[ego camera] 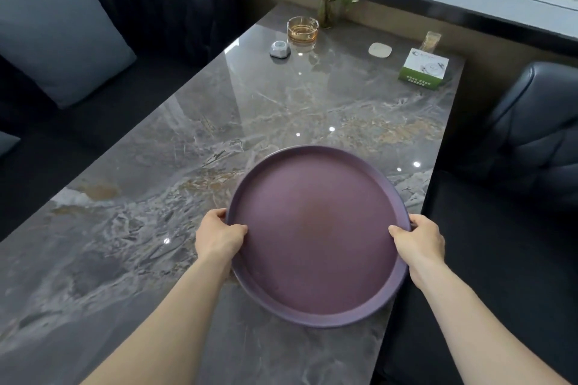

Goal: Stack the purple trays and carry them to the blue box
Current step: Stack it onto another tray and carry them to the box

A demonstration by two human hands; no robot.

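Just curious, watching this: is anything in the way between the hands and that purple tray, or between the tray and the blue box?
Nothing separates them: the left hand and right hand already grip the purple tray by opposite rims over the table. The blue box is out of view, so that path cannot be judged.

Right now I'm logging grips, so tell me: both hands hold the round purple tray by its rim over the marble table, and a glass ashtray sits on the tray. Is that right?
Not quite. The head view shows the left hand and right hand holding the purple tray by its rim over the marble table, but the tray is bare. The glass ashtray sits on the table at its far end.
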